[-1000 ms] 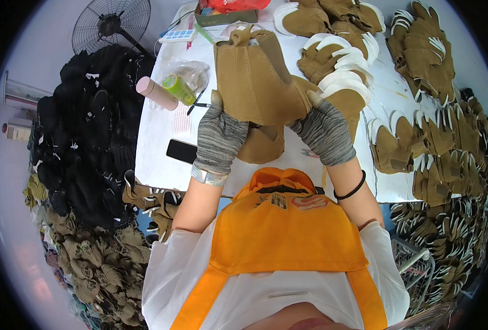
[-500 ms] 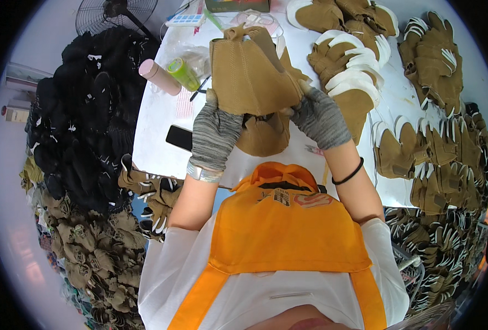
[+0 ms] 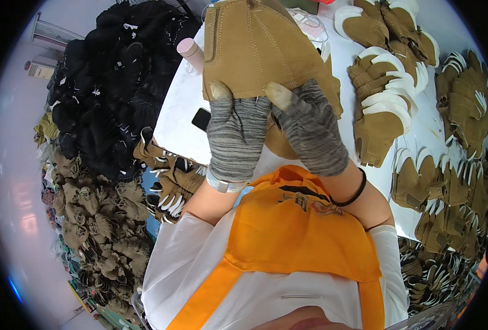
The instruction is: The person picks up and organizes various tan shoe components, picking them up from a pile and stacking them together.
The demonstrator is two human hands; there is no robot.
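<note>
Your right hand (image 3: 312, 132) has neared your left hand (image 3: 237, 135); both pinch the brown upper (image 3: 257, 52) by its lower edge, narrowing the hold.

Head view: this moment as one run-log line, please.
left grey-gloved hand: holds brown stitched boot upper, lower edge | right grey-gloved hand: holds same edge | rest: black rectangular phone on white table

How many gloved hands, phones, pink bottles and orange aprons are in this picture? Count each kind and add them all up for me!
Gloved hands: 2
Phones: 1
Pink bottles: 1
Orange aprons: 1
Total: 5
</note>
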